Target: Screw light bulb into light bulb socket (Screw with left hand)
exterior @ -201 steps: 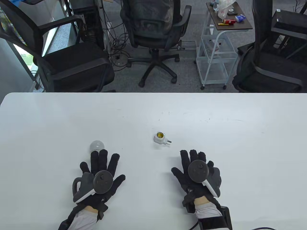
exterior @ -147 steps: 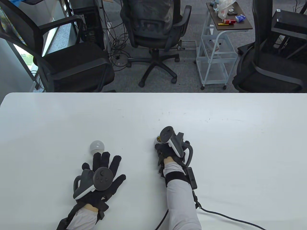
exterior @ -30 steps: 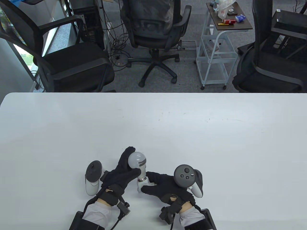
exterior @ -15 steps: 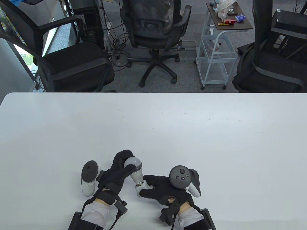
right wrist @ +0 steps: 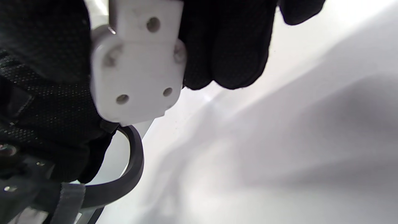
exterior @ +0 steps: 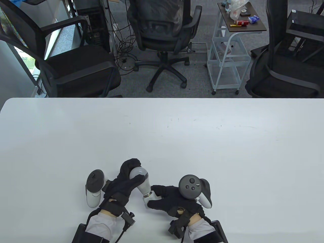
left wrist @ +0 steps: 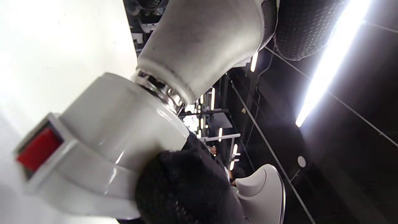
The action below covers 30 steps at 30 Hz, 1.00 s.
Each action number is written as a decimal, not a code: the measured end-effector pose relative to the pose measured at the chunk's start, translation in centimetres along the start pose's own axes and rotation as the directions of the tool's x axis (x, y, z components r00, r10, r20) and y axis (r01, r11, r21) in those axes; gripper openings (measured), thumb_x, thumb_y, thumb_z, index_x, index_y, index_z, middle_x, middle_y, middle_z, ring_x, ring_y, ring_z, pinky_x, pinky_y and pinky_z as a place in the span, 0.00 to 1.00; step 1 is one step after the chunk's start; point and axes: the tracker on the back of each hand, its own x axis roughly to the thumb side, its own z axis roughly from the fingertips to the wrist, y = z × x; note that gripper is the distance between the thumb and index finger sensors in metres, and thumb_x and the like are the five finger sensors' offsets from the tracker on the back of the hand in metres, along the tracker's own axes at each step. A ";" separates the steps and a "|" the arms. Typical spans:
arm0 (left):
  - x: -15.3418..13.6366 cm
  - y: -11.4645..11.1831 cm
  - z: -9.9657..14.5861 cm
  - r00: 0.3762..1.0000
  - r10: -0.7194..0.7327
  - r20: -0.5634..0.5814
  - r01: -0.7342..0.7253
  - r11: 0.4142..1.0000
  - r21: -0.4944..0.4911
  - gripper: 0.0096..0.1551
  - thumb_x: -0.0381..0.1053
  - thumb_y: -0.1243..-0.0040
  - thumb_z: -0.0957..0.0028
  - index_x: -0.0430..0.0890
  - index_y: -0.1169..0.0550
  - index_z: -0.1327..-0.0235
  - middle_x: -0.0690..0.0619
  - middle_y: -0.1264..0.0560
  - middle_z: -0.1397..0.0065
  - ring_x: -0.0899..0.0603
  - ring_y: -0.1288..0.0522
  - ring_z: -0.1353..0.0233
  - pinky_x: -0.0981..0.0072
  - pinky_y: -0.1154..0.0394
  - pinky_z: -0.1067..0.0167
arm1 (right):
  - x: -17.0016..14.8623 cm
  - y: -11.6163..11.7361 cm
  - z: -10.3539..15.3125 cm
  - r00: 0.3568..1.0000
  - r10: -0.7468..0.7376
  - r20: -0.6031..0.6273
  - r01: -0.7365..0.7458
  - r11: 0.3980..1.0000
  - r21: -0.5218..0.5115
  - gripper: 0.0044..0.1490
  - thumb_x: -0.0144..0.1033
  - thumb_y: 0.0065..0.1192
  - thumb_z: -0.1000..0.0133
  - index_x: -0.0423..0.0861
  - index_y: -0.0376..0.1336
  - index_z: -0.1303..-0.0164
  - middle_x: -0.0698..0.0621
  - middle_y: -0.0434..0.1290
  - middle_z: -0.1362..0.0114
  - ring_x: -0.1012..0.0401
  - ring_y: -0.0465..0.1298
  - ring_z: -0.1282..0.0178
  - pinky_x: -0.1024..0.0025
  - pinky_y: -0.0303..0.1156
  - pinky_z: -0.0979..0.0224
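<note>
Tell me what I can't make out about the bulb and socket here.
- Thread depth: in the left wrist view the socket hides most of the bulb base.
- Socket mouth: in the table view the right hand covers it.
- Bulb dome: in the table view the left hand partly wraps it.

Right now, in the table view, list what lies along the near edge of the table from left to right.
Left hand's tracker → left hand gripping the light bulb → light bulb socket → right hand holding the socket → right hand's tracker.
</note>
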 end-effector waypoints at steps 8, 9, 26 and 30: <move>-0.7 -0.2 -0.3 0.988 0.148 0.034 -0.145 0.987 -0.069 0.44 0.58 0.47 0.31 0.43 0.51 0.11 0.31 0.47 0.15 0.24 0.50 0.16 0.11 0.53 0.34 | -0.2 -0.1 0.0 1.000 -0.003 -0.010 0.003 1.000 -0.002 0.41 0.52 0.78 0.50 0.37 0.68 0.37 0.37 0.79 0.41 0.42 0.80 0.45 0.30 0.57 0.27; -0.7 -0.2 -0.2 0.992 0.125 0.028 -0.123 0.990 -0.065 0.44 0.60 0.47 0.31 0.44 0.50 0.11 0.32 0.46 0.15 0.24 0.50 0.16 0.11 0.53 0.34 | -0.2 -0.1 0.0 1.000 -0.003 -0.008 0.003 1.000 -0.002 0.41 0.52 0.78 0.50 0.37 0.68 0.37 0.38 0.79 0.41 0.42 0.80 0.45 0.30 0.57 0.27; -0.9 -0.5 -0.4 0.984 0.177 0.035 -0.171 0.977 -0.131 0.46 0.58 0.45 0.32 0.46 0.53 0.10 0.31 0.48 0.14 0.24 0.51 0.16 0.11 0.53 0.33 | -0.5 -0.2 0.0 0.999 -0.041 -0.015 0.041 0.999 0.010 0.41 0.53 0.78 0.50 0.37 0.68 0.37 0.38 0.79 0.41 0.43 0.80 0.45 0.30 0.57 0.27; -0.7 -0.5 -0.4 0.995 0.101 -0.008 -0.101 0.985 -0.141 0.49 0.66 0.39 0.33 0.57 0.52 0.10 0.30 0.60 0.15 0.23 0.62 0.17 0.11 0.58 0.34 | -0.5 -0.2 0.0 0.999 -0.038 -0.020 0.038 0.999 0.001 0.41 0.52 0.78 0.50 0.38 0.67 0.37 0.38 0.79 0.40 0.42 0.79 0.44 0.29 0.56 0.27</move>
